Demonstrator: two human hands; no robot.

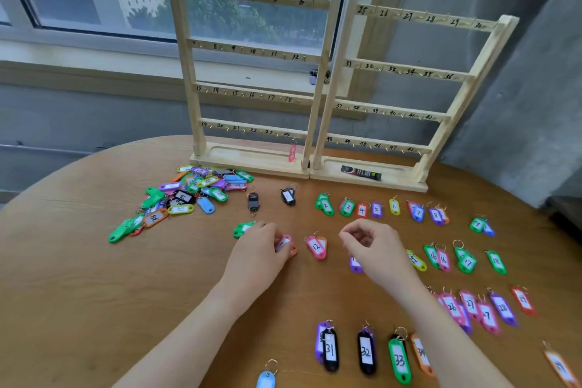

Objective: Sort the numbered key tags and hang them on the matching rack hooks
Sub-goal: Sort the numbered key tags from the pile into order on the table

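Observation:
Two wooden racks stand at the table's far side: the left rack point(252, 50) numbered 1 to 24, the right rack point(406, 72) 25 to 48. One pink tag point(292, 153) hangs near hook 24. An unsorted pile of coloured tags point(195, 190) lies left of centre. Sorted tags lie in rows: low numbers point(378, 209), teens point(466, 260), twenties point(485, 309), thirties point(365, 351). My left hand point(261, 249) pinches a pink and orange tag point(285, 244) on the table. My right hand point(374, 246) hovers with curled fingers, holding nothing visible, right of the pink tag 12 point(316, 247).
A black sachet point(361, 172) lies on the right rack's base. Two black tags point(271, 198) lie apart before the racks. A blue tag point(266, 378) sits at the near edge. The round wooden table point(94, 293) stands by a window and grey wall.

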